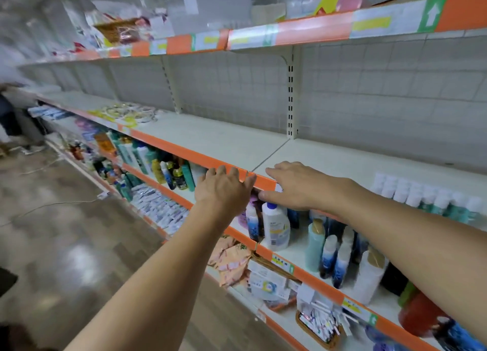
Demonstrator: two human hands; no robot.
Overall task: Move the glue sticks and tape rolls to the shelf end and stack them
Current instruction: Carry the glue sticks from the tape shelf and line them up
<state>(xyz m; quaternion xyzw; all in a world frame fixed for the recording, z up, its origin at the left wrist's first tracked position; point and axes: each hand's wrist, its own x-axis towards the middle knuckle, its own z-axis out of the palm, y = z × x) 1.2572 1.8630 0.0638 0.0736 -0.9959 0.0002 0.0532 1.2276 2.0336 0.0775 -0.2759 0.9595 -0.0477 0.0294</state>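
A: Head cam has both hands empty, fingers spread. Left hand and right hand hover at the orange edge of the middle shelf.

B: Tape rolls? Looks like that blurry pile far left on it. I'd walk over and grab a few at once. Can't spot glue sticks; everything's smeared there.

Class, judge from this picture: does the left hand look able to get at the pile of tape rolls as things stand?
Probably not yet. The left hand is at the shelf edge, and the tape rolls lie far along it; bare shelf between blocks nothing.
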